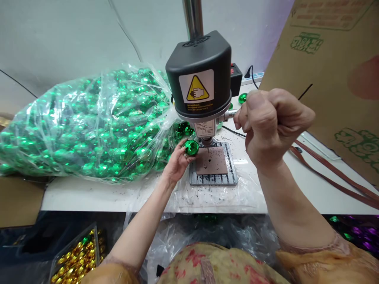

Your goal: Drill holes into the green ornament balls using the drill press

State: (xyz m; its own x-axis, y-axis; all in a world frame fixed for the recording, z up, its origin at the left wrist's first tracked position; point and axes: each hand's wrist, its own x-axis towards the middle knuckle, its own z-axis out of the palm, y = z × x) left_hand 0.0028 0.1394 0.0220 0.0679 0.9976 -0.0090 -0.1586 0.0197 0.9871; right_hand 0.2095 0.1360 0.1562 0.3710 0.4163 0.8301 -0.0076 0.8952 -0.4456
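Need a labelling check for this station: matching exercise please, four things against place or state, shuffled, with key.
Things:
1. left hand
2. right hand
3. bag of green balls
4. gold balls

Place or state:
A. in a bin, lower left of view
B. curled, right of the drill press
C. holding one green ball
D. lying on the table

Pairs: 1-C, 2-B, 3-D, 4-A

The drill press [199,51] stands on the table [89,199] between a bag [89,126] (at left) and a carton [328,67].
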